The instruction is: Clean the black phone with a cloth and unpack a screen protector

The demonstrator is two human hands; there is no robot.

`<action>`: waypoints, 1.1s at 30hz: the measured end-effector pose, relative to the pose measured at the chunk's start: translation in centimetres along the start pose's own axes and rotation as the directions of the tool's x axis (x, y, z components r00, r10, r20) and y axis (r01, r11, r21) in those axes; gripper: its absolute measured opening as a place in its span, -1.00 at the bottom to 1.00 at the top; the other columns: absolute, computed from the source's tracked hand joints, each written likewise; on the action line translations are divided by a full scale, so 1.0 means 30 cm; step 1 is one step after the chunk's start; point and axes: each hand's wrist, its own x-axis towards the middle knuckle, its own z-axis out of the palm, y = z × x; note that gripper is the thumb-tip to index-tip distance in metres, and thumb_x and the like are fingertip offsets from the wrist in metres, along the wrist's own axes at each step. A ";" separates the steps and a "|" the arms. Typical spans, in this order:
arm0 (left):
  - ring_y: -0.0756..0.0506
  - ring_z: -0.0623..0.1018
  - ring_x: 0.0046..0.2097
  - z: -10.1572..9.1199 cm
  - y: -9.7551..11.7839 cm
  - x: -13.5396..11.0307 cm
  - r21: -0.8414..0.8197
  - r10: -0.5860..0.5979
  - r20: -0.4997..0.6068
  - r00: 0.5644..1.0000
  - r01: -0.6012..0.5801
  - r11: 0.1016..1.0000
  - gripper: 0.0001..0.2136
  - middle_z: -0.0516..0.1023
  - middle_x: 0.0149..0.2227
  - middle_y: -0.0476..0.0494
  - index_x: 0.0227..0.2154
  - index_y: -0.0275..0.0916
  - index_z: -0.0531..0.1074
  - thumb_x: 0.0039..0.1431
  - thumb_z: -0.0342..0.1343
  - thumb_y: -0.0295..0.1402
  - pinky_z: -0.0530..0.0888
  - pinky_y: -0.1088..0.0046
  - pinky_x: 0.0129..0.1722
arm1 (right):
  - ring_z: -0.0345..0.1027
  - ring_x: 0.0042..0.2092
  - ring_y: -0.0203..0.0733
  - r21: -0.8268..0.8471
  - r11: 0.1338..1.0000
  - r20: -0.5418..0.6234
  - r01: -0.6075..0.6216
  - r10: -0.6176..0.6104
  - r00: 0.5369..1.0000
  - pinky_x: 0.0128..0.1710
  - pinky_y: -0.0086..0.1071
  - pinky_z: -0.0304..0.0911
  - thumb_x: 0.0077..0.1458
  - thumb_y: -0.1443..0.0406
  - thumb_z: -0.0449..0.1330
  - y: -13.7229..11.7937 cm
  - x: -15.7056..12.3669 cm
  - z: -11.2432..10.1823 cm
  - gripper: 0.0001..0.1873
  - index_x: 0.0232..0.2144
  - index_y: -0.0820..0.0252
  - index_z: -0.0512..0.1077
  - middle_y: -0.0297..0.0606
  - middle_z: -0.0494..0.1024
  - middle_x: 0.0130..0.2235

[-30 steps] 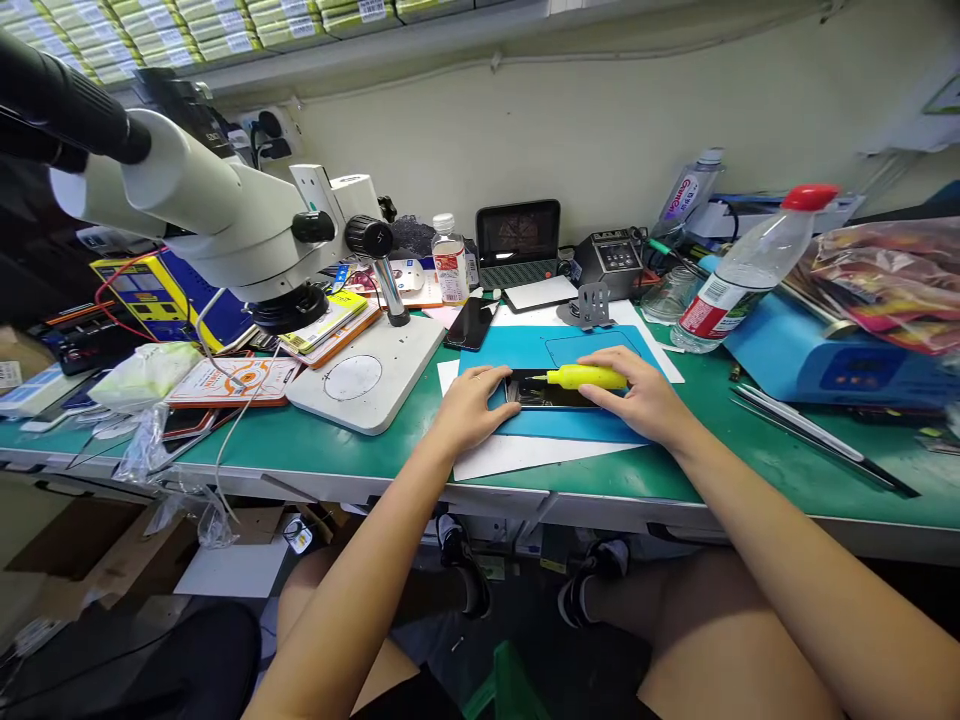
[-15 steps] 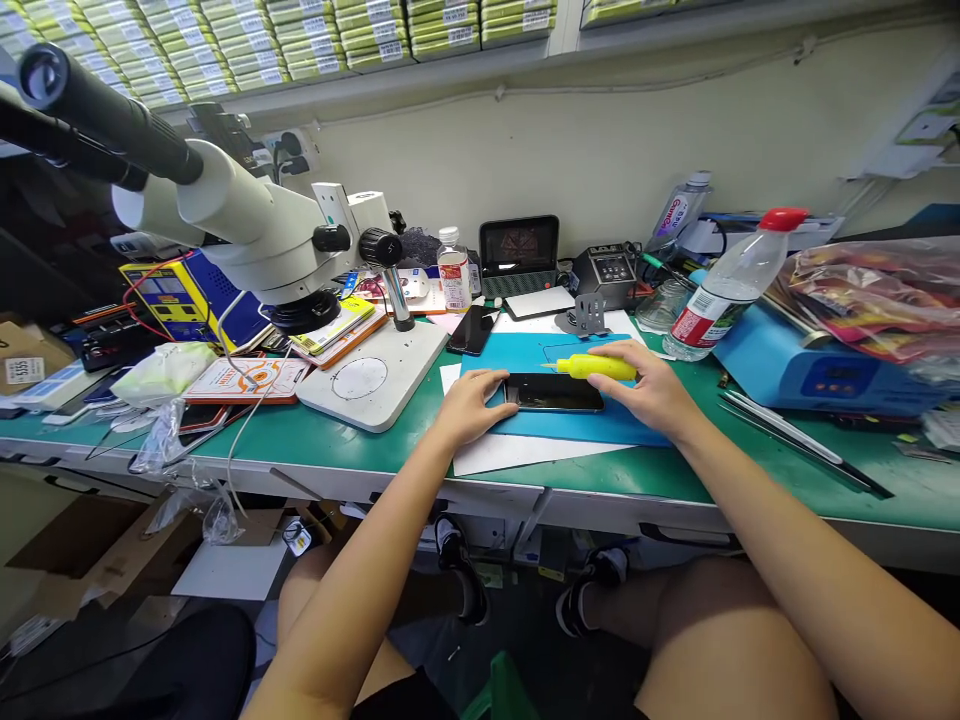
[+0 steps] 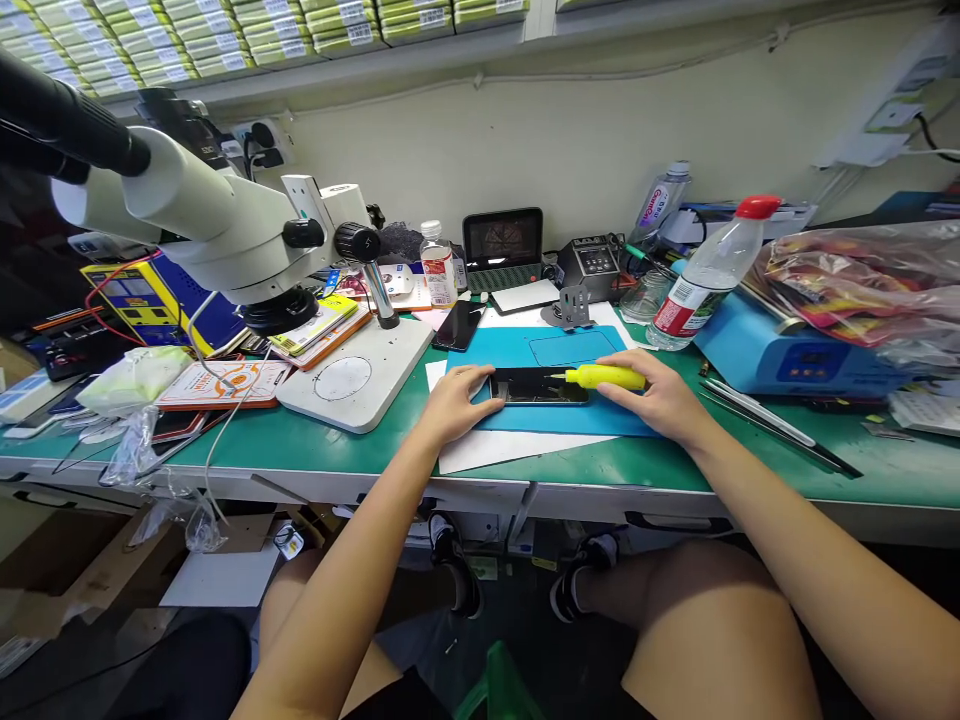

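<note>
Head view. Phone (image 3: pixel 541 386) lies flat, long side left to right, on the blue mat (image 3: pixel 571 347). The mat sits on a white sheet (image 3: pixel 517 449) on the green table (image 3: pixel 675 470). Left hand (image 3: pixel 456 400) is clamped on the phone's left end, fingers over the far edge and thumb at the near edge. Right hand (image 3: pixel 661 396) is closed around a yellow tool (image 3: pixel 604 377), which lies nearly level with its thin tip pointing left and touching the phone's far right part. Hands are apart, one at each end of the phone. Microscope (image 3: pixel 217 215) stands to the left, its white base (image 3: pixel 352 382) just beside the left hand. A second dark phone (image 3: pixel 455 326) lies behind the mat. A clear bottle with a red cap (image 3: pixel 703 278) leans on the blue machine (image 3: pixel 787 358) at right.
</note>
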 end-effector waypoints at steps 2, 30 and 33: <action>-0.25 0.33 0.27 0.002 -0.002 0.000 -0.003 0.001 0.000 1.000 -0.001 1.000 -0.51 0.43 0.18 -0.21 0.17 -0.13 0.38 0.18 0.22 -0.18 0.27 0.12 0.28 | 0.45 -0.09 0.07 0.003 1.000 0.008 -0.004 0.004 1.000 0.01 -0.01 0.34 0.04 -0.06 0.25 0.002 -0.004 0.006 -0.58 -0.14 0.01 0.52 -0.20 0.56 -0.12; -0.24 0.36 0.25 0.005 0.000 -0.001 -0.017 0.014 -0.016 1.000 -0.014 1.000 -0.51 0.45 0.16 -0.21 0.16 -0.14 0.40 0.17 0.22 -0.18 0.29 0.13 0.27 | 0.47 -0.07 0.09 0.050 0.980 -0.111 -0.194 0.198 0.974 -0.03 0.00 0.38 -0.03 -0.03 0.31 0.028 -0.053 -0.073 -0.58 -0.17 0.03 0.53 -0.22 0.58 -0.08; -0.24 0.36 0.26 0.003 0.002 -0.002 -0.019 0.010 -0.014 1.000 -0.010 1.000 -0.52 0.45 0.16 -0.21 0.15 -0.14 0.40 0.17 0.22 -0.20 0.29 0.13 0.27 | 0.48 -0.10 0.07 0.133 0.964 -0.123 -0.230 0.247 0.961 -0.08 -0.03 0.41 -0.04 -0.04 0.33 0.031 -0.054 -0.065 -0.54 -0.14 0.05 0.52 -0.21 0.59 -0.09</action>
